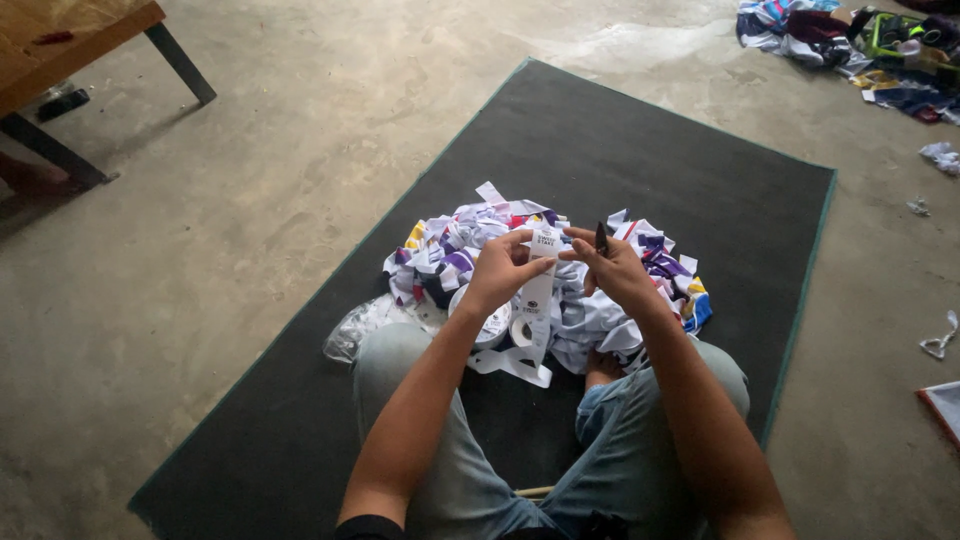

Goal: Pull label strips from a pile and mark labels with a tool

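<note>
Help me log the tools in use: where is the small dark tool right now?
In the head view, the small dark tool is pinched upright in the right hand, just right of the white label strip held by the left hand, above the fabric pile.

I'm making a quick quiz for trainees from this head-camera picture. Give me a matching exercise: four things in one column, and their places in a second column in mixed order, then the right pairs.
Things:
1. white label strip
2. dark slim tool
3. wooden table
4. heap of colourful clothes

Places:
A. top right, on the bare floor
B. in the right hand
C. top left corner
D. pinched by the left hand, hanging down towards the lap

Pairs: 1-D, 2-B, 3-C, 4-A
</note>
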